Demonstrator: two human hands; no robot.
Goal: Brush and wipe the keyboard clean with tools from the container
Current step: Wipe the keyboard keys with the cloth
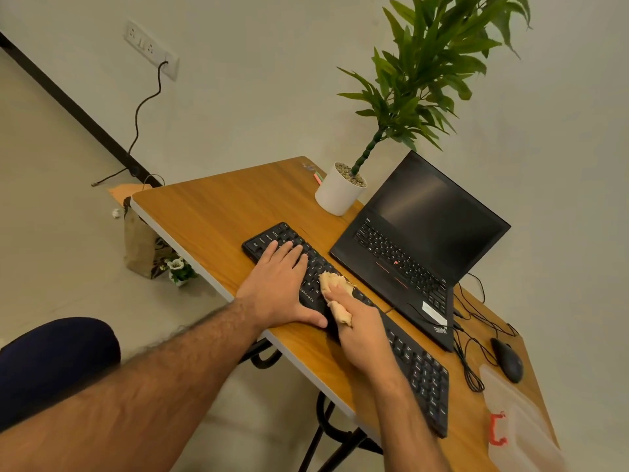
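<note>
A: Head view: right hand (364, 335) pinches a beige cloth (335, 294) on the middle keys of the black keyboard (422, 373); its fingertips are hidden under the cloth.
B: Left?
A: Left hand (284, 284) lies flat, fingers straight, on the keyboard's left end, covering keys. "…BRONICS" is readable beside it.
B: Rest?
A: One laptop (422, 233) marked ThinkPad, one mouse (507, 359), one clear container (520, 427) cut off at the frame edge.

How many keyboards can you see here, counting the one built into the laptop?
2. The separate black keyboard lies along the table's near edge under both hands; the other is built into the open laptop behind it. None seem hidden.
</note>
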